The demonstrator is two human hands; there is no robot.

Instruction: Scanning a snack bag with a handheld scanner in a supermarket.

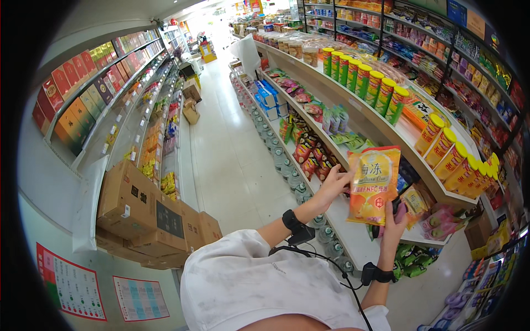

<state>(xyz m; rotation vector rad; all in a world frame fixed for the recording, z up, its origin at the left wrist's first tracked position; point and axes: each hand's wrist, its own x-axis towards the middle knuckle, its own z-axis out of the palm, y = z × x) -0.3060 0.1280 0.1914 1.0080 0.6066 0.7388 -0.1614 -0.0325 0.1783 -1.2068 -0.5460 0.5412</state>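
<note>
An orange and yellow snack packet (375,193) is held up in front of me over the lower shelf, its printed front facing me. At its left edge is my left hand (334,188), the fingers closed on the side of the packet. My right hand (392,222) grips the lower right corner, thumb on the front and the other fingers partly hidden behind. Just beyond the packet's right side lies another yellow packet (415,204) on the shelf. Red bags (310,151) sit to the left of my left hand.
Yellow-capped green cans (361,81) and yellow cans (441,146) line the upper shelf. Large water bottles (290,175) stand along the shelf's foot. Cardboard boxes (130,201) are stacked at left, beside the tiled aisle (218,132). Green bags (415,259) hang by my right forearm.
</note>
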